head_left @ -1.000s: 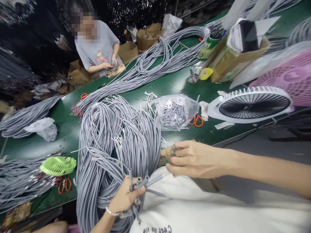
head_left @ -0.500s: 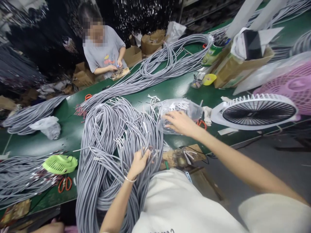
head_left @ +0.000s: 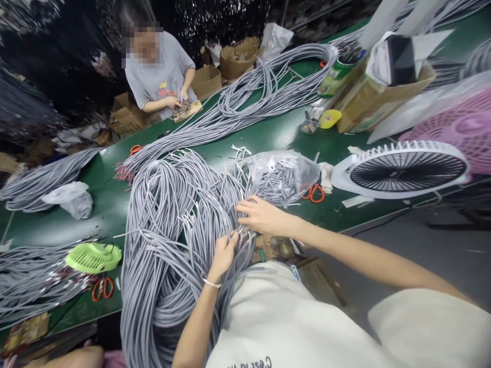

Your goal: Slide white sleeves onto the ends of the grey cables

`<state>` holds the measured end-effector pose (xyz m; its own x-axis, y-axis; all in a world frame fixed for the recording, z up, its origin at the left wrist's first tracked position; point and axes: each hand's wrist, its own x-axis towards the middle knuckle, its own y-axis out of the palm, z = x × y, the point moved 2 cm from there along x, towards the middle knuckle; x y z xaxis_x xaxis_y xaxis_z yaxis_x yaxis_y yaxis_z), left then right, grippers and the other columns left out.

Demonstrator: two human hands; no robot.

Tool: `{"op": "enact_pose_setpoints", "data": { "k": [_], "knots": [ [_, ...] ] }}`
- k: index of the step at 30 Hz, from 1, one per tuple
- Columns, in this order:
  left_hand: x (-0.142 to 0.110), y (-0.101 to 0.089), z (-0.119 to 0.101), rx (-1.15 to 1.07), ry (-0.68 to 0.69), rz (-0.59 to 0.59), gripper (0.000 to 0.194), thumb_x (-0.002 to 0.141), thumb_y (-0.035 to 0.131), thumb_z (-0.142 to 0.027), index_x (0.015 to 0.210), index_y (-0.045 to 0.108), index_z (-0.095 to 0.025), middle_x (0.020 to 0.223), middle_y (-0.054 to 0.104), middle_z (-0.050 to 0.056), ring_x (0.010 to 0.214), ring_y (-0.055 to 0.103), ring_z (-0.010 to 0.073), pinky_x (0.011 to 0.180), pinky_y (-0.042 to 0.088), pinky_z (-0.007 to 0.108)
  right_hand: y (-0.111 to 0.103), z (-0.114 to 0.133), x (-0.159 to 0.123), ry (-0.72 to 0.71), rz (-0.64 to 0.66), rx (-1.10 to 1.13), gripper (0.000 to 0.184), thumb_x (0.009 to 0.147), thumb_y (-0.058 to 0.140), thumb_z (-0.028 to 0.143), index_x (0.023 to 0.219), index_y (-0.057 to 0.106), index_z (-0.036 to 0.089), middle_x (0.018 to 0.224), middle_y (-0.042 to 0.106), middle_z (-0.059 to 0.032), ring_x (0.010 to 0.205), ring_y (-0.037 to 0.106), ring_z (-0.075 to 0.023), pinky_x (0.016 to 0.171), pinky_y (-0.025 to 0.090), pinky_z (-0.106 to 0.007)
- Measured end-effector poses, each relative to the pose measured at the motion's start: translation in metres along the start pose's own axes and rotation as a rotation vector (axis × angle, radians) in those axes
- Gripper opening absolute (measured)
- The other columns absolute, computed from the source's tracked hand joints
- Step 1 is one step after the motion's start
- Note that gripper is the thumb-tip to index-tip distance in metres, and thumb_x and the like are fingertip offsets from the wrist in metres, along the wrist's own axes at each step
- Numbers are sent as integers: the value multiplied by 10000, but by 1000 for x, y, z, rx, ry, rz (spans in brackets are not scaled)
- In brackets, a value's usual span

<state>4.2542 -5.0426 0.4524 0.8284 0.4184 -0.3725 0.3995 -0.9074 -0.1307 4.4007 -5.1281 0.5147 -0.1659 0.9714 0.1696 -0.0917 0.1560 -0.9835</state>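
Working at a green table (head_left: 111, 168) with two bare hands. Holding some gray cables (head_left: 141, 276) in a nearly closed left hand (head_left: 221, 258), at the right side of a big, loopy pile. Wearing a thin bracelet (head_left: 212, 282) on that wrist. Bending the fingers of a half-open right hand (head_left: 264, 215) over cable ends, just beside the left one. Cannot tell if pinching any there; too small to see. Having that big pile right in front, on the table, close to a white shirt (head_left: 291, 327). Having a clear plastic bag (head_left: 305, 166) full of short bits (head_left: 274, 179) near the right hand, and orange scissors (head_left: 316, 194) just beside the bag. Sitting close to a wooden board (head_left: 270, 248), partly hidden under the right arm. Having a white fan (head_left: 408, 171) off to the right and a lime green fan (head_left: 94, 257) off to the left. Facing a co-worker (head_left: 164, 71) in a gray top, across the table, looking down at something small in both hands.
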Motion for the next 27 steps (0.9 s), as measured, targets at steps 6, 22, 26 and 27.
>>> {"op": "enact_pose_setpoints", "data": {
  "k": [6,22,26,27],
  "knots": [
    [-1,1,1,66,22,25,444,819,434,-559,666,521,-151,572,443,-21,591,412,127,626,397,267,5,17,-13,-117,-13,-185,163,892,421,97,837,571,129,793,563,-54,772,497,-176,745,322,-328],
    [-32,21,-9,349,134,60,451,874,301,-476,759,596,-155,622,528,22,623,467,159,660,350,278,-24,40,-32,-204,372,-52,193,853,439,63,798,610,132,686,604,-57,525,540,-155,455,215,-338],
    [-37,21,-10,401,168,116,431,895,287,-458,700,540,-168,594,490,4,600,444,145,636,331,267,-30,47,-34,-244,419,-80,181,850,451,61,798,614,118,737,610,-67,611,585,-171,431,168,-339],
    [-37,21,-11,418,165,124,432,898,282,-459,667,507,-173,577,471,-4,586,430,140,620,321,264,-29,47,-33,-232,436,-63,168,860,456,75,815,613,114,737,613,-67,616,589,-168,429,164,-331]
  ]
}}
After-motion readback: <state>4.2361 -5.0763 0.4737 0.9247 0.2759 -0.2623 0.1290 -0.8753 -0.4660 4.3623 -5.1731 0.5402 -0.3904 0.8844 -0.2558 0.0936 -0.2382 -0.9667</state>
